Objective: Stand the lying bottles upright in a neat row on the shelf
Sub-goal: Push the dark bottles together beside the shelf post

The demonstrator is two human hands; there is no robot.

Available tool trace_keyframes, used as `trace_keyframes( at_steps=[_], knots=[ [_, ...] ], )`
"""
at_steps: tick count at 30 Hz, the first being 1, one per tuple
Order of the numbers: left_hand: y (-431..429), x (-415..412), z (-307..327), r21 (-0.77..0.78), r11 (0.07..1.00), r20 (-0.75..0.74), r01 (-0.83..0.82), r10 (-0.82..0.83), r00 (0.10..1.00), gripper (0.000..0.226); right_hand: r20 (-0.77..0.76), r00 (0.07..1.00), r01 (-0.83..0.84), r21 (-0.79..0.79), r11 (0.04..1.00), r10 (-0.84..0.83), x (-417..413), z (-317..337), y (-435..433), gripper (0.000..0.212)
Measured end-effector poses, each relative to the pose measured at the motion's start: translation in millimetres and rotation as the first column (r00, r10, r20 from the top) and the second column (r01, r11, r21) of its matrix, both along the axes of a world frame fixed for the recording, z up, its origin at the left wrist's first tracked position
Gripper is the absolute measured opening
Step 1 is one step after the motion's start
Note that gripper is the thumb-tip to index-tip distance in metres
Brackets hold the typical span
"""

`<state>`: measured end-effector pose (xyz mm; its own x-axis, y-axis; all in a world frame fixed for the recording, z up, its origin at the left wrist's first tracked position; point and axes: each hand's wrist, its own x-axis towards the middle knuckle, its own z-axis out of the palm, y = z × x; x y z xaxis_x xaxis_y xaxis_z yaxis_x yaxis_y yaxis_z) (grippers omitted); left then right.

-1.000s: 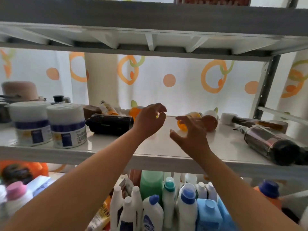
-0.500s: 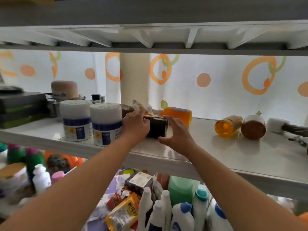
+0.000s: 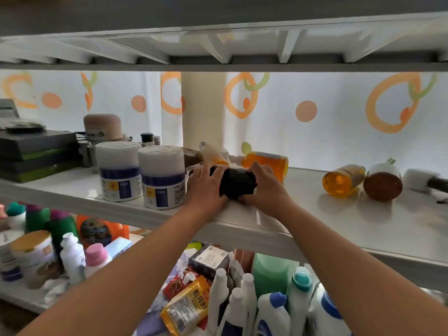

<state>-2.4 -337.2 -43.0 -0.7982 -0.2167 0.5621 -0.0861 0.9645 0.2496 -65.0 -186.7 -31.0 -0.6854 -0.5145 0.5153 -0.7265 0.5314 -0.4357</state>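
Observation:
A black ribbed bottle (image 3: pixel 238 183) lies on its side on the white shelf (image 3: pixel 303 221). My left hand (image 3: pixel 206 187) grips its left end and my right hand (image 3: pixel 264 186) grips its right end. Behind them lie an orange bottle (image 3: pixel 265 160) and a slim yellow bottle (image 3: pixel 212 152). Further right lie a small amber bottle (image 3: pixel 343 179), a brown-bottomed white bottle (image 3: pixel 383 181) and a white-capped dark bottle (image 3: pixel 424 181).
Two white tubs with blue bands (image 3: pixel 140 173) stand just left of my hands. Dark boxes (image 3: pixel 36 154) are stacked at the far left. An upper shelf (image 3: pixel 218 44) hangs low overhead. Below, detergent bottles (image 3: pixel 278 306) and packets crowd the lower level.
Both hands moved left from the middle of the shelf to the black bottle and closed round its two ends. The view swung left with them.

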Motion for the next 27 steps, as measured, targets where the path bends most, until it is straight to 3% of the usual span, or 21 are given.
trace_keyframes(
  at_steps=[5, 14, 27],
  knots=[
    [15, 3, -4, -0.118, 0.992, -0.025, 0.032, -0.035, 0.999, 0.071, 0.049, 0.999, -0.013, -0.075, 0.997, 0.016, 1, -4, 35, 0.059],
    [45, -2, -6, 0.058, 0.994, -0.09, 0.093, -0.088, 0.992, 0.085, 0.141, 0.99, 0.017, -0.164, 0.986, 0.006, 5, -5, 115, 0.056],
    [132, -24, 4, -0.043, 0.929, 0.003, 0.367, -0.367, 0.93, 0.067, 0.254, 0.943, 0.259, -0.16, 0.953, -0.214, 28, -3, 223, 0.055]
  ],
)
